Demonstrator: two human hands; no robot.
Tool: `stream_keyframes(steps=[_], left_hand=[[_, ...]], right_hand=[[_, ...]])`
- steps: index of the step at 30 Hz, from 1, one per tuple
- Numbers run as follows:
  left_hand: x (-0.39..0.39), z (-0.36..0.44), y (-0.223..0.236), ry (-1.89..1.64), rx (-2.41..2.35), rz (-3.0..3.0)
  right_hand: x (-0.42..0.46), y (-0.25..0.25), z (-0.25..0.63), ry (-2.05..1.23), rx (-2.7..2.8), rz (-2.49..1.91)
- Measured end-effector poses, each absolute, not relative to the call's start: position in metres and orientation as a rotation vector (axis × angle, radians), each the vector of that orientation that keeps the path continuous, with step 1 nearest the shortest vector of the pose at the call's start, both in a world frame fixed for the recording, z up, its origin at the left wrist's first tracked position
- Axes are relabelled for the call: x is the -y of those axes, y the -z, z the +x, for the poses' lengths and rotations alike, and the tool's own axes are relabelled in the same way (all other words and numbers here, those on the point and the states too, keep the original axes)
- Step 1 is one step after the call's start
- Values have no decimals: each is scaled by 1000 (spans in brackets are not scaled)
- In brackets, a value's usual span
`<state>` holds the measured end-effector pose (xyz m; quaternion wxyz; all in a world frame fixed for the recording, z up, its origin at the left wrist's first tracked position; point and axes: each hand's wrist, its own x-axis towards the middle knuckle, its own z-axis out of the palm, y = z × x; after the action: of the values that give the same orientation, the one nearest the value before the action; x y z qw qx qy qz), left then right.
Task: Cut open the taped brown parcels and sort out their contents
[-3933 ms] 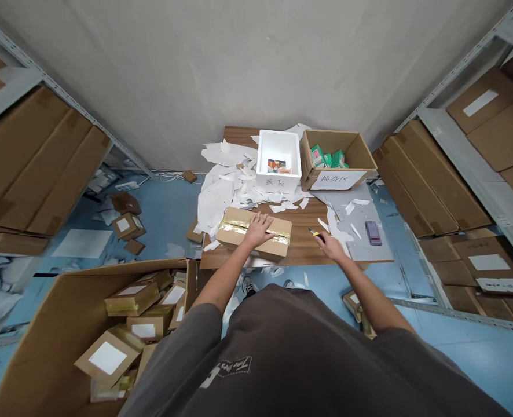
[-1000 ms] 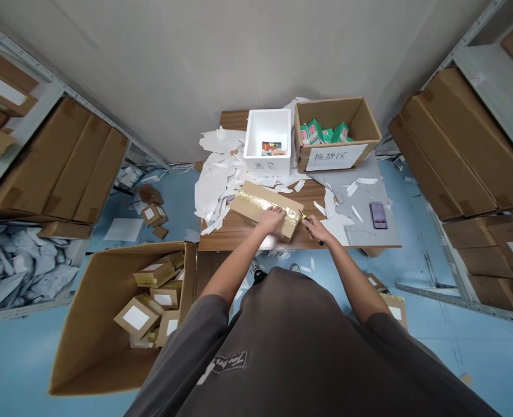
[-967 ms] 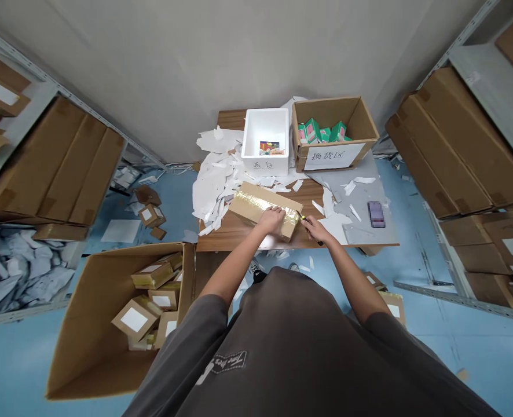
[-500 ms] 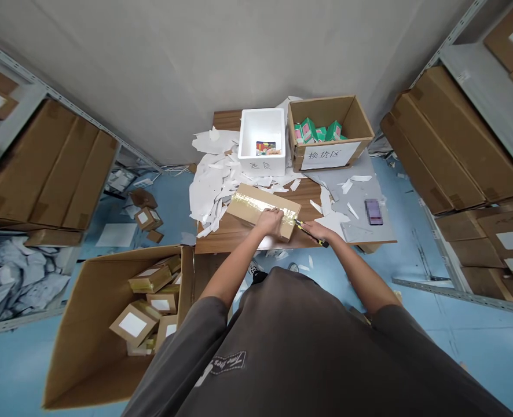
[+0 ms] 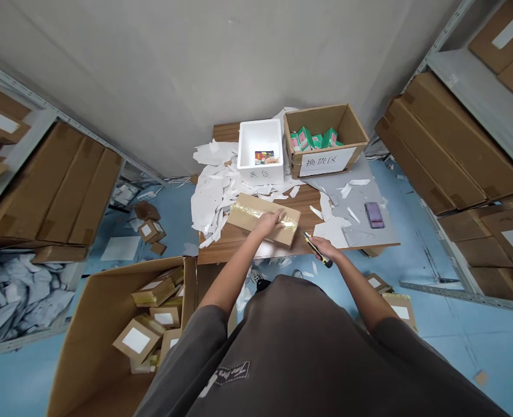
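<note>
A flat brown parcel [image 5: 256,215] sealed with shiny tape lies on the small wooden table [image 5: 234,246]. My left hand [image 5: 268,222] rests flat on top of it, fingers stretched toward the tape seam. My right hand [image 5: 326,251] is closed around a yellow-and-black utility knife [image 5: 316,249], held just off the parcel's right end near the table's front edge, its tip pointing at the parcel.
Torn white paper [image 5: 215,185] piles at the table's left. A white foam box [image 5: 260,149] and an open labelled carton [image 5: 323,146] of green packs stand at the back. A purple phone [image 5: 373,214] lies at right. A big carton [image 5: 121,330] of small parcels sits lower left; shelves flank both sides.
My right hand drew the knife back from the parcel's right end toward the table's front edge. My left hand stays on the parcel, fingers now flatter.
</note>
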<state>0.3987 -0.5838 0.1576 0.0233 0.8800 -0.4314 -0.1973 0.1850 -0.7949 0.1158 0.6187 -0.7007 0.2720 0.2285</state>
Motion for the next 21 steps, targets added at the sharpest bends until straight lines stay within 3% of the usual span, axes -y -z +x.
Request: stream_keyframes(steps=[8, 21], left_hand=[[607, 437, -128, 747, 1248, 2847], [580, 430, -121, 367, 1444, 2746]], right_hand=[[784, -125, 199, -387, -604, -2132], [773, -154, 227, -475, -326, -2725]])
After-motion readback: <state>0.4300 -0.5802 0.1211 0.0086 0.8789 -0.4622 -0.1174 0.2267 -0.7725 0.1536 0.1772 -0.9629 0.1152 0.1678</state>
